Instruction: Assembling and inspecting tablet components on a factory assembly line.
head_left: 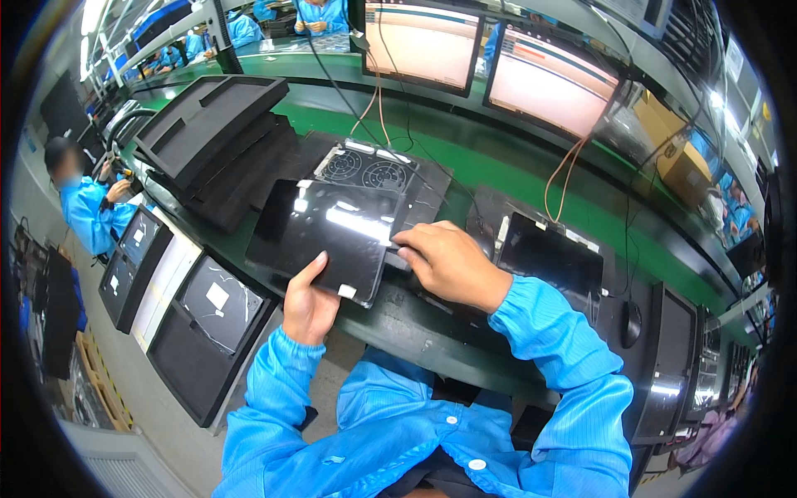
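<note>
A black glossy tablet [328,236] is tilted above the bench, its screen side up and bright with reflected light. My left hand [309,300] grips its near edge, thumb on top and fingers hidden underneath. At the tablet's right edge, my right hand [448,261] is closed in a pinch; what lies between those fingertips is too small to make out. A white tab [347,291] sticks out at the tablet's near right corner. Just behind it, a dark plate with round printed patterns [363,168] rests on a black pad.
Right of my hands lies a second dark panel [551,256], with a black mouse [631,324] beyond it. Two monitors [552,79] stand at the back, cables hanging before them. Stacked black trays [212,137] rise at the left. A person in blue [87,207] works further left.
</note>
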A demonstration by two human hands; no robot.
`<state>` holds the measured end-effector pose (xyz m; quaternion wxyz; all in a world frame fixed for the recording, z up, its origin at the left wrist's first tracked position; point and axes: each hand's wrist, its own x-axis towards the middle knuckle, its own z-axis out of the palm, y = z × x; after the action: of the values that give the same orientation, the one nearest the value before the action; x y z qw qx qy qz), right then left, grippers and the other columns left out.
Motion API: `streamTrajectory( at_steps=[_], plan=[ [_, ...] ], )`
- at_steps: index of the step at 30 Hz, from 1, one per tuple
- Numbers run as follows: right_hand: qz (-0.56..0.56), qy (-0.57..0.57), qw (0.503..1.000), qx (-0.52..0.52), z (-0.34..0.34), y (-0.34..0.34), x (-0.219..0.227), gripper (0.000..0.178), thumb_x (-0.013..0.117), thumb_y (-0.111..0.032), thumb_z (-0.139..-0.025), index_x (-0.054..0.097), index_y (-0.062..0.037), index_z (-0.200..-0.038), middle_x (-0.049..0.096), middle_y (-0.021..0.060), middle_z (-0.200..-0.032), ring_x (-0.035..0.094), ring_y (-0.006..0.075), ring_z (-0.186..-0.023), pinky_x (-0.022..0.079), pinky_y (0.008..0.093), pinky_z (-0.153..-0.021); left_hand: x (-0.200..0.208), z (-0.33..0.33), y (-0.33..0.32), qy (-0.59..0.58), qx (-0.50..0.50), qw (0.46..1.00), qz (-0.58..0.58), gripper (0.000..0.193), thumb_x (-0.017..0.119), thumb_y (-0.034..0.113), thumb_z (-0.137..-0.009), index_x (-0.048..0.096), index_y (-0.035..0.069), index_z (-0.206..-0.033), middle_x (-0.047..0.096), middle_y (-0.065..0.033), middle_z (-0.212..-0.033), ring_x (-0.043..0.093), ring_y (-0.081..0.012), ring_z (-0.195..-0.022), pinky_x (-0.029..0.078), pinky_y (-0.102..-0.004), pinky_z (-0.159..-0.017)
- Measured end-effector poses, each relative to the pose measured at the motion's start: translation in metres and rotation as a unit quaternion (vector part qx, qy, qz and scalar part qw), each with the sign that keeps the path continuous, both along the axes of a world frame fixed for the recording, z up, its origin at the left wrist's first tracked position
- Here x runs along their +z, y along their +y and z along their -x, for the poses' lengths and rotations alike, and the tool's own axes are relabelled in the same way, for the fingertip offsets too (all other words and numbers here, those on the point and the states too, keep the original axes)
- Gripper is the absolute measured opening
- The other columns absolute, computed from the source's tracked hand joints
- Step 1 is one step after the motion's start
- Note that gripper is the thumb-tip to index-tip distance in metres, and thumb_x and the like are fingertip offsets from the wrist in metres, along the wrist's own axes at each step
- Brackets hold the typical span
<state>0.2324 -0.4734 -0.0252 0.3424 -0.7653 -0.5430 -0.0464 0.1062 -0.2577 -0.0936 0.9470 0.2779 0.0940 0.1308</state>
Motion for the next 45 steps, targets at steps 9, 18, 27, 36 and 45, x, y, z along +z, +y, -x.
streamTrajectory(
  at_steps=[9,18,27,36,45],
  plan=[
    [0.149,-0.111,0.957,-0.225,-0.033,0.019,-0.015,0.081,0.075,-0.065,-0.081,0.066,-0.0003,-0.129,0.068,0.0211,-0.115,0.063,0.0376,-0.108,0.042,0.0491,-0.103,-0.015,-0.130,0.022,0.033,-0.137,0.990,0.029,0.025,0.063,0.015,-0.102,0.063,-0.001,-0.122,0.069,-0.0131,-0.122,0.066,-0.0260,-0.114,0.052,-0.0446,-0.104],
    [0.133,-0.133,0.963,-0.195,-0.067,0.021,-0.032,0.070,0.078,-0.063,-0.073,0.074,0.0009,-0.100,0.069,0.0202,-0.087,0.067,0.0370,-0.083,0.050,0.0448,-0.082,0.039,-0.092,0.059,0.164,-0.409,0.836,-0.326,0.049,0.063,0.043,-0.101,0.069,-0.005,-0.110,0.075,-0.0166,-0.091,0.075,-0.0259,-0.080,0.058,-0.0352,-0.065],
    [0.157,-0.174,0.955,-0.179,-0.070,0.036,-0.033,0.068,0.079,-0.058,-0.074,0.072,0.0011,-0.107,0.067,0.0183,-0.087,0.066,0.0386,-0.087,0.050,0.0480,-0.082,-0.007,-0.135,0.135,0.110,0.114,0.525,-0.836,0.088,0.076,0.062,-0.081,0.057,0.001,-0.143,0.056,-0.0204,-0.145,0.048,-0.0404,-0.139,0.029,-0.0479,-0.122],
    [0.176,-0.163,0.968,-0.074,0.023,0.000,-0.005,0.025,0.079,-0.022,-0.085,0.061,-0.0036,-0.085,0.059,0.0145,-0.082,0.062,0.0337,-0.075,0.049,0.0446,-0.063,-0.046,-0.096,0.121,0.149,0.254,0.626,-0.722,0.059,0.074,0.035,-0.092,0.060,0.002,-0.140,0.054,-0.0191,-0.148,0.047,-0.0370,-0.141,0.037,-0.0428,-0.118],
    [0.275,-0.171,0.935,-0.142,0.076,-0.053,-0.047,0.016,0.072,-0.016,-0.090,0.061,-0.0044,-0.092,0.059,0.0138,-0.079,0.063,0.0317,-0.068,0.050,0.0432,-0.059,-0.098,0.126,0.100,0.240,0.311,0.638,-0.662,0.034,0.077,0.017,-0.089,0.071,0.000,-0.117,0.060,-0.0210,-0.141,0.053,-0.0378,-0.137,0.039,-0.0490,-0.116]
  ],
)
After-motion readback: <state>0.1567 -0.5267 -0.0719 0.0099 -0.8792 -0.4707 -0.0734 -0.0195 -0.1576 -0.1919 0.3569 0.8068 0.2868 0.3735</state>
